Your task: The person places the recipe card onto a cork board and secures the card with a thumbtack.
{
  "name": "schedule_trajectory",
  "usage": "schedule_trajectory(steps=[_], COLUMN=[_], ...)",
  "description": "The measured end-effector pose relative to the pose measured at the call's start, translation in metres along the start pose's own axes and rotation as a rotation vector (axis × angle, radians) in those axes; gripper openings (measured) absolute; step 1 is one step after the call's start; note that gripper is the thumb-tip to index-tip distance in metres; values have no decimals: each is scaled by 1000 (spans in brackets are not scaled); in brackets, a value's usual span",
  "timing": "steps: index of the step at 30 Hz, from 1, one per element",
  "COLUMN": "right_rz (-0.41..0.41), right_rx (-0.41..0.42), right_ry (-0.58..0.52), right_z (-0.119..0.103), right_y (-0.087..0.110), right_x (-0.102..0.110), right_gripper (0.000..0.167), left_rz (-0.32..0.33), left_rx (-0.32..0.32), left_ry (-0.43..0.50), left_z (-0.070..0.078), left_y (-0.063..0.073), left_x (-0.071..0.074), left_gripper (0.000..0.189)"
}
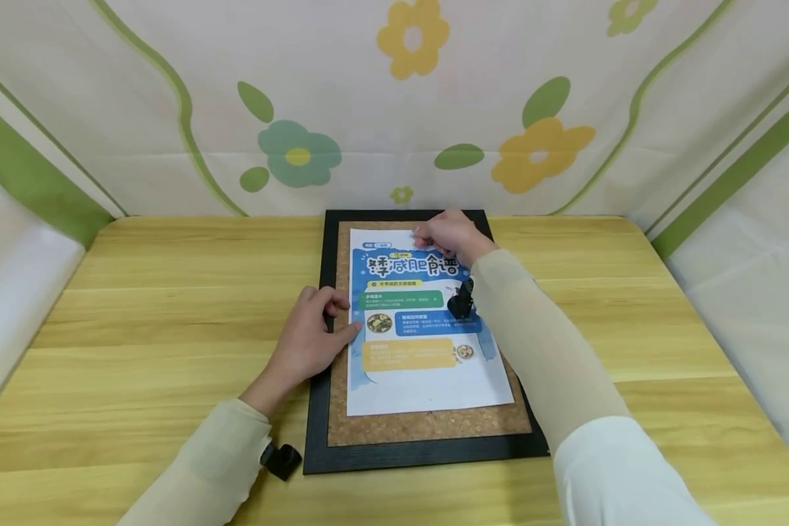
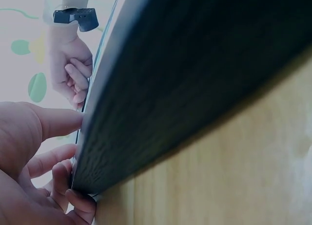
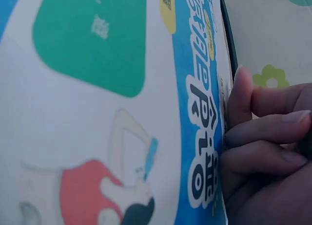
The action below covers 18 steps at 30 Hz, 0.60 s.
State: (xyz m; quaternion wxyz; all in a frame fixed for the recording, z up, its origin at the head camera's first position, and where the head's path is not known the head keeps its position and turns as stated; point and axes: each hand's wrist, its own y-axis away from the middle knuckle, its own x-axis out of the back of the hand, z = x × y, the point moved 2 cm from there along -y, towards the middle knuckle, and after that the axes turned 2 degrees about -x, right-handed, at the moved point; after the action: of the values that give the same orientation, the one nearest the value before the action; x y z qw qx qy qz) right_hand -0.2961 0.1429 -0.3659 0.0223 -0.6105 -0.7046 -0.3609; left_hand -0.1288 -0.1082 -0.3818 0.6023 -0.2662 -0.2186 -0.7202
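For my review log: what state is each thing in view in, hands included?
Printed sheet: flat on the cork, printed side up.
Black-framed cork board: lying on the table, partly covered.
Left hand: at the sheet's left edge, thumb extended.
Right hand: fingers curled at the sheet's top edge; any grip unclear.
Floral fabric backdrop: hanging, creased.

Head view bright, evenly lit; left wrist hazy upper left, black frame point(image 2: 170, 84) blurring; right wrist soft, bluish!
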Motion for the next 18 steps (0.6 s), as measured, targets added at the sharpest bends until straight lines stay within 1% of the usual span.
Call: schedule_trajectory(steps=[5, 9, 14, 18], right_rz=[24, 32, 94, 134], right_rx=[-35, -47, -63, -51], right_ry=[16, -5, 18, 49], right_z=[1, 2, 1, 0], right_y=[-3, -2, -4, -5], right_x=[-1, -1, -7, -10], right_gripper=[30, 32, 30, 28], left_rz=[-6, -3, -11, -9], left_rx=[3, -2, 2, -3], left_ry=[-1, -3, -4, -7], left_z=[1, 0, 0, -1], left_y=[0, 0, 1, 2], left_x=[0, -1, 1, 2], left_gripper=[25, 26, 25, 26])
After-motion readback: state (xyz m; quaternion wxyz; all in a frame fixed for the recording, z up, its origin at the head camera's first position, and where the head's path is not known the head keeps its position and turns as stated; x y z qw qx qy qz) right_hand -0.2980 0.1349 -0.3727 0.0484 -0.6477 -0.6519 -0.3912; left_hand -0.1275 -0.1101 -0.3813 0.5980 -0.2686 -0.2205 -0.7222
